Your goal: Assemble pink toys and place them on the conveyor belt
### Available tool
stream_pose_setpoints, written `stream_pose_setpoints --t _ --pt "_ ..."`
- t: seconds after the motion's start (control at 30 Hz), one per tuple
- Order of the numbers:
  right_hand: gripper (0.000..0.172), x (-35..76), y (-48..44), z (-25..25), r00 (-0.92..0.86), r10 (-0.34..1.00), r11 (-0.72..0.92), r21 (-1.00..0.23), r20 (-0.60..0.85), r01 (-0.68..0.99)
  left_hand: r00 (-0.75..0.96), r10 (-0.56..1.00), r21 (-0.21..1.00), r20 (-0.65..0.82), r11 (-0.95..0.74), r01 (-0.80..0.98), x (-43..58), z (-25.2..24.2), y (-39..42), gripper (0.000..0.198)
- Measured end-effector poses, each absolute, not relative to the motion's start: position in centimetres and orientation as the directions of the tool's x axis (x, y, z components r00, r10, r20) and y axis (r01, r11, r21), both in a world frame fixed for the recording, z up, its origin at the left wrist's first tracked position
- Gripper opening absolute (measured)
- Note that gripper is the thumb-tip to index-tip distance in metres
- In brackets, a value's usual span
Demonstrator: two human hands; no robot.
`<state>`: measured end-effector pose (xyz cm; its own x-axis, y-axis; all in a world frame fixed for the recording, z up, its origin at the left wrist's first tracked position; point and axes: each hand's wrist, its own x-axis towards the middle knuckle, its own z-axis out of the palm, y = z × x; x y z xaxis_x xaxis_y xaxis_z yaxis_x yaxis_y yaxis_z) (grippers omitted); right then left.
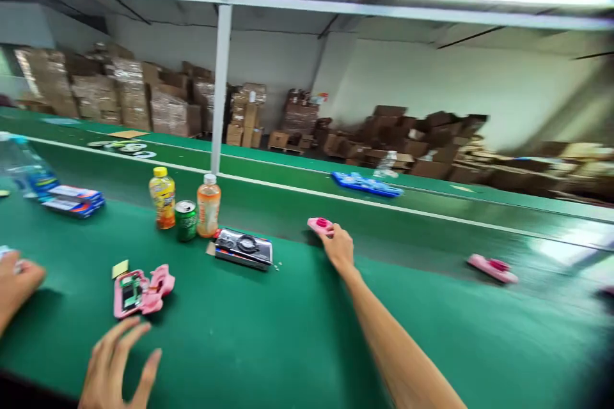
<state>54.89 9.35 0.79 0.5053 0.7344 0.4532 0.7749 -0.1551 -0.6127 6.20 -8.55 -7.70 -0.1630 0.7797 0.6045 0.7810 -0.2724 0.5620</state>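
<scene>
My right hand [339, 246] reaches across the green bench and grips a small pink plastic item [319, 225] at the bench's far edge. My left hand [118, 358] lies open and empty, just below an opened pink plastic casing [141, 291] with a green circuit board inside. A small yellow note [119, 269] sits beside that casing. Farther up stand a yellow juice bottle [162, 198], a green can [186, 220], an orange drink bottle [209, 206], and a black and silver package [244, 248].
A co-worker's hand [16, 284] enters at the left, near blue packets [71, 201] and a plastic water bottle [26, 169]. Beyond the green bench [268, 326], a green conveyor belt [432, 230] carries a blurred pink item [492, 268] and a blue tray [367, 184]. Cardboard boxes [129, 96] line the back.
</scene>
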Motion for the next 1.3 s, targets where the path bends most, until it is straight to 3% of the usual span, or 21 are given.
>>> stream_pose_setpoints --t 0.1,0.2,0.3,0.4,0.53,0.7,0.8,0.97,1.03,1.13,1.2,1.3 --pt "0.064 54.3 10.5 -0.7 0.508 0.698 -0.160 -0.582 0.504 0.797 -0.316 0.866 0.623 0.388 0.006 0.782 1.6 -5.3 -4.6 0.060" --pt "0.085 53.7 8.3 -2.3 0.475 0.659 -0.127 -0.536 0.584 0.835 -0.312 0.933 0.515 0.178 0.182 0.837 -0.6 -2.9 -0.1 0.061" --pt "0.090 52.5 4.5 -4.0 0.338 0.654 -0.005 -0.443 0.677 0.896 -0.254 0.962 0.464 0.096 0.182 0.867 -0.9 -1.1 3.3 0.051" --pt "0.076 48.8 0.4 -5.9 0.170 0.690 0.194 -0.407 0.703 0.892 -0.207 0.977 0.447 0.050 0.164 0.879 0.2 -0.1 4.2 0.036" --pt "0.052 38.8 -4.2 -7.1 0.008 0.898 0.304 -0.635 0.440 0.710 -0.171 0.983 0.484 0.064 0.120 0.867 3.5 -0.3 1.6 0.022" --pt "0.036 29.0 -6.8 -3.8 -0.257 0.941 0.337 -0.698 0.222 0.632 -0.084 0.991 0.677 0.101 -0.006 0.736 8.9 -1.3 -2.9 0.011" --pt "0.023 29.2 -7.0 -0.9 -0.264 0.958 0.259 -0.731 0.111 0.632 -0.027 0.997 0.822 0.077 -0.048 0.567 11.1 -1.9 -4.9 0.014" --pt "0.032 35.7 -8.0 2.6 -0.228 0.974 0.144 -0.760 -0.005 0.633 0.186 0.982 0.983 -0.042 0.007 0.185 13.6 -2.5 -6.3 0.044" --pt "0.032 37.4 -8.7 3.6 -0.158 0.987 0.121 -0.754 0.023 0.645 0.279 0.959 0.998 -0.049 0.033 0.061 14.6 -2.5 -6.5 0.054" --pt "0.028 36.8 -9.5 4.2 -0.022 0.962 0.211 -0.684 0.274 0.699 0.356 0.933 0.995 -0.055 0.081 -0.061 15.7 -2.3 -6.8 0.065" --pt "0.019 34.7 -9.6 3.8 -0.064 0.912 0.318 -0.597 0.406 0.736 0.367 0.929 0.982 -0.055 0.117 -0.151 16.1 -2.2 -7.1 0.069" --pt "0.015 31.4 -9.1 2.6 -0.239 0.886 0.414 -0.447 0.398 0.793 0.352 0.935 0.952 -0.047 0.148 -0.267 16.1 -2.1 -7.4 0.068"
